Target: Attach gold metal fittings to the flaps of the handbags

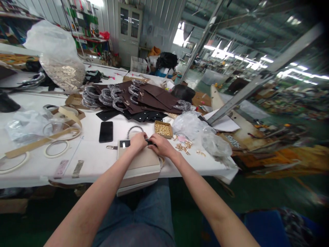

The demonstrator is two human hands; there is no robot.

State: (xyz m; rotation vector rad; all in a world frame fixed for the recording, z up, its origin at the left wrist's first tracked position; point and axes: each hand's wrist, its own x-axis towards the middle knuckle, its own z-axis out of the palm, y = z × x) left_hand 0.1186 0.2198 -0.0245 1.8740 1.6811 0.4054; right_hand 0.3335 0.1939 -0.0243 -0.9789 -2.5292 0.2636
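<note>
A beige handbag (pixel 144 166) lies at the front edge of the table, partly over my lap. Its wrapped round handle (pixel 133 127) stands up beyond my left hand, and a dark strap end with a metal buckle (pixel 111 147) sticks out at its left. My left hand (pixel 138 142) is closed at the bag's upper edge, fingers bent at one end of a short black strap (pixel 149 141). From the other side my right hand (pixel 161 144) pinches the same strap. Both sets of fingertips are partly hidden. A small metal plate (pixel 123 145) shows on a black patch left of my left hand.
Brown bag panels (pixel 154 97) with wrapped handles are heaped behind. Nearby are a phone (pixel 106 131), a box of gold studs (pixel 163 129), loose gold hardware (pixel 183 146), a plastic bag (pixel 203 133) and tape rolls (pixel 56 149). A metal post (pixel 221 108) slants at the right.
</note>
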